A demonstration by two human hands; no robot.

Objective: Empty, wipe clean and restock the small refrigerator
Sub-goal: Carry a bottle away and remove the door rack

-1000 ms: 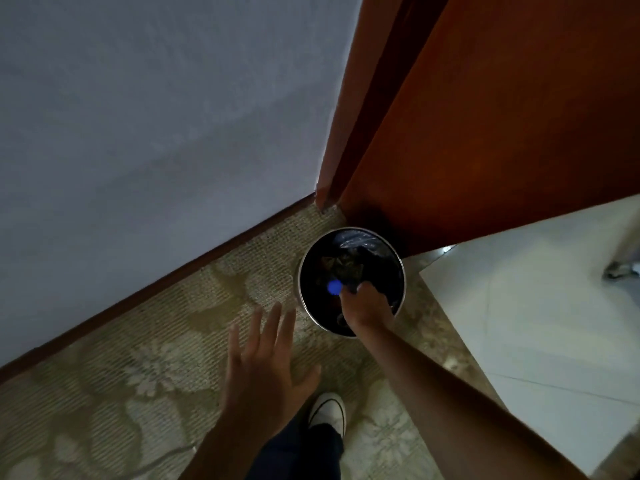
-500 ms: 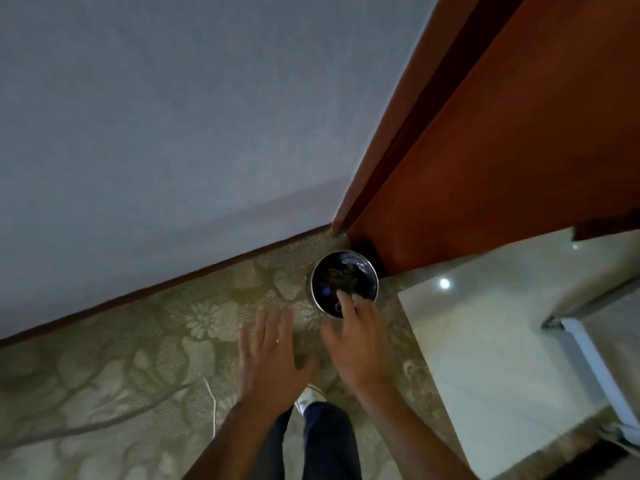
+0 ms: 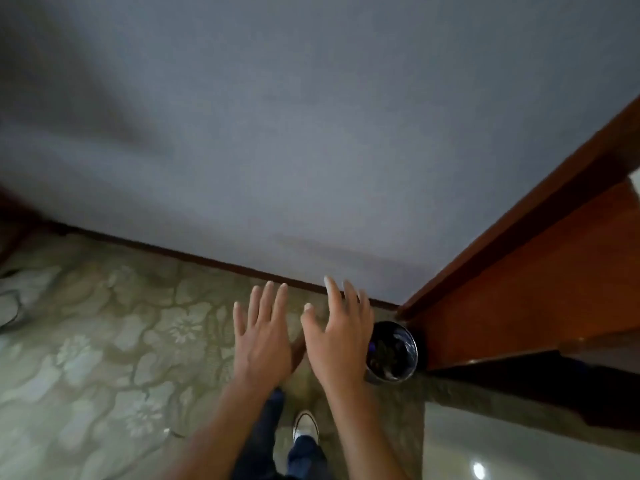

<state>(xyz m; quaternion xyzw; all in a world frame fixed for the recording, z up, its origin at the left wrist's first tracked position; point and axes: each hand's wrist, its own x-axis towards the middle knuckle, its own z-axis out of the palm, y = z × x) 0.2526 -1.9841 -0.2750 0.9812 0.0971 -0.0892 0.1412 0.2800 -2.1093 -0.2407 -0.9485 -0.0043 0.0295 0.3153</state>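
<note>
Withdrawn from the bin (image 3: 394,351) at lower right, both the left hand (image 3: 263,341) and right hand (image 3: 337,344) hover empty, fingers spread; the bin looks light, rigid, best gripped by its rim.

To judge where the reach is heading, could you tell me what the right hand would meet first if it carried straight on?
Probably the grey wall near its dark skirting; the right hand points there with open fingers, holding nothing. Depth is unclear.

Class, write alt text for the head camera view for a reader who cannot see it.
Two empty hands, left hand and right hand, spread open above a floral carpet. A small round bin of rubbish stands right of them, beside a wooden door and grey wall.
</note>
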